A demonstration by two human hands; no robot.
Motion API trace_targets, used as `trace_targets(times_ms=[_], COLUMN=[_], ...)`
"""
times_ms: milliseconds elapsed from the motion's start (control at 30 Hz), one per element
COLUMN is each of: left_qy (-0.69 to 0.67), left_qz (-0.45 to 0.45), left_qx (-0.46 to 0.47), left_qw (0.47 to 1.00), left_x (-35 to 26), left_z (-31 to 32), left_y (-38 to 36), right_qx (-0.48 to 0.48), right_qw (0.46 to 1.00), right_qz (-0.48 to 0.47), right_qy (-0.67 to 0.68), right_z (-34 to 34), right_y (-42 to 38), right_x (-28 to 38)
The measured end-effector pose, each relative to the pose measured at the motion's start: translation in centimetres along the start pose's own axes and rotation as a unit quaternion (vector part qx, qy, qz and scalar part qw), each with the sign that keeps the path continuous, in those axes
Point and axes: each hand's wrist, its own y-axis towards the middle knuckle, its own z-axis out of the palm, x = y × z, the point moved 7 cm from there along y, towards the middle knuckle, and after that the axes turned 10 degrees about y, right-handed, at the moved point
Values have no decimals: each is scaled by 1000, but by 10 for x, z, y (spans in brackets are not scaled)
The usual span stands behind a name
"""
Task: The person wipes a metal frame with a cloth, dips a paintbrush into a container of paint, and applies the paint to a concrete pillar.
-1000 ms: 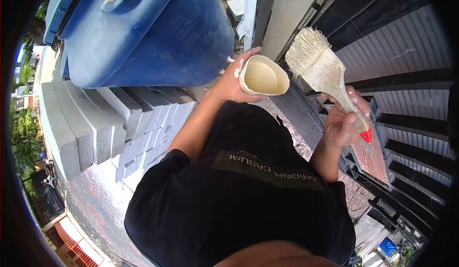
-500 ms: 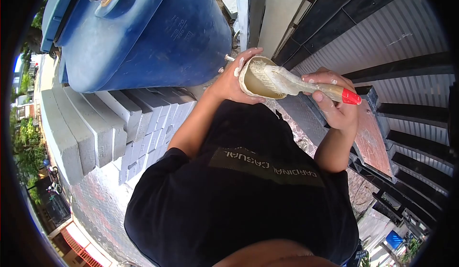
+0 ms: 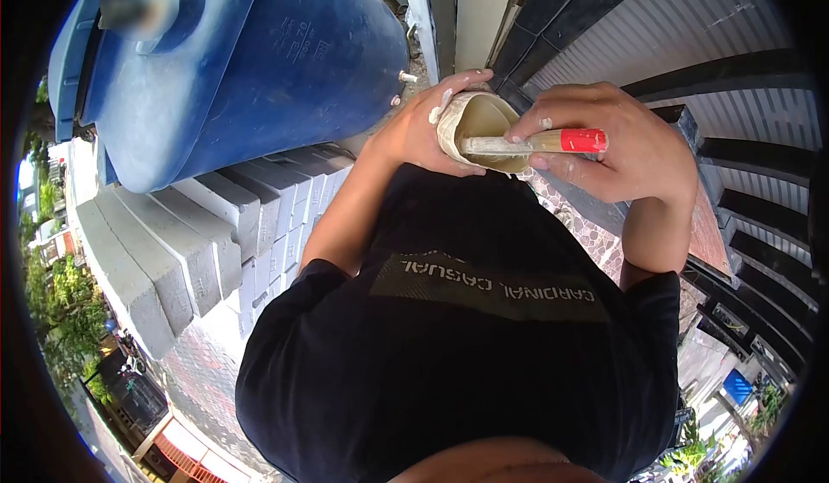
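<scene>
My left hand (image 3: 429,127) is wrapped round the side of a cream-coloured cup (image 3: 451,123), whose open top faces the camera. Pale paint or paste coats its inside. Between the thumb and fingers of my right hand (image 3: 604,142) is a paintbrush (image 3: 553,142) with a red-tipped handle. The brush's whitish head is down inside the cup, and its bristles are mostly hidden there. White smears mark the fingers of both hands.
A large blue tank (image 3: 285,60) stands at the upper left, above stacked grey blocks (image 3: 142,258). Dark metal bars (image 3: 760,163) and corrugated sheeting (image 3: 691,25) line the right side. Patterned paving (image 3: 587,224) shows below the hands.
The brush has gone from lying across the cup's top to dipping into it. My right hand has turned over and now grips lower on the handle. The view has shifted slightly.
</scene>
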Motion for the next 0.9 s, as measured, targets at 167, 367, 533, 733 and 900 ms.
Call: trace_targets(times_ms=[167, 367, 533, 733, 900], left_qy=[6, -22, -11, -119, -224], left_qz=[0, -23, -17, -44, -36], left_qx=[15, 2, -7, -23, -40], left_qw=[1000, 999, 1000, 992, 973], left_x=[-3, -2, 2, 15, 21], left_z=[2, 0, 1, 13, 22], left_y=[1, 1, -1, -12, -12], right_qx=[26, -19, -68, -229, -330], right_qw=[999, 999, 998, 972, 942], right_qz=[25, 18, 12, -23, -63], right_qy=[-3, -26, -5, 45, 15], right_z=[10, 12, 11, 9, 22], right_y=[6, 1, -11, -44, -68], right_x=[-4, -5, -7, -7, -7])
